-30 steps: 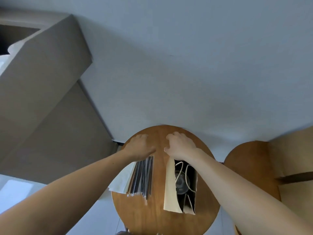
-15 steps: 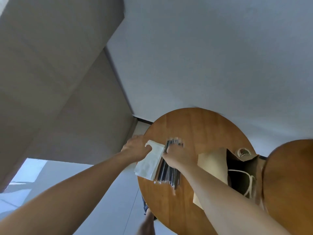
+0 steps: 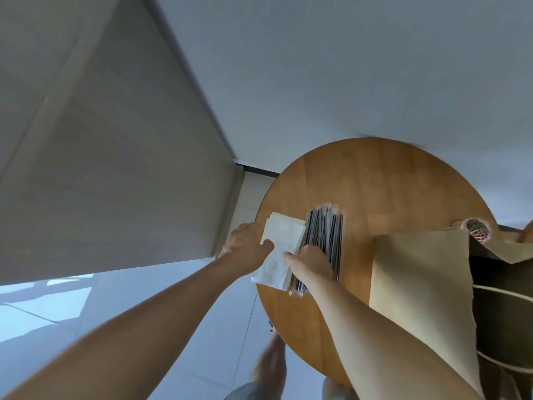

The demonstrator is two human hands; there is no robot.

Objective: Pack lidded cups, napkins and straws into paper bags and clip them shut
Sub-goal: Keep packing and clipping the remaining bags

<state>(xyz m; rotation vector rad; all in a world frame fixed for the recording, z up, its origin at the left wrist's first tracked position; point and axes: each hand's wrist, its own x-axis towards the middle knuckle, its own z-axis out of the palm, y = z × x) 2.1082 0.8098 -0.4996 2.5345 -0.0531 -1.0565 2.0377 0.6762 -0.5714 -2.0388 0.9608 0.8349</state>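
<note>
Napkins — left hand grips edge; right hand curled, thumb touching.

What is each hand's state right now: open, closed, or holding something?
Left hand: pinches the napkins, thumb on top.
Right hand: curled over the straws; grip cannot be told.

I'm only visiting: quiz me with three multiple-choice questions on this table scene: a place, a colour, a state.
1. The straws lie: A) between the napkins and the paper bag B) inside that bag C) on the floor
2. The napkins are: A) red B) white C) green
3. The paper bag is: A) clipped shut B) folded flat C) open
1 A: napkins on one side, bag on the other. 2 B: the stack is plainly white. 3 C: its dark inside shows.
</note>
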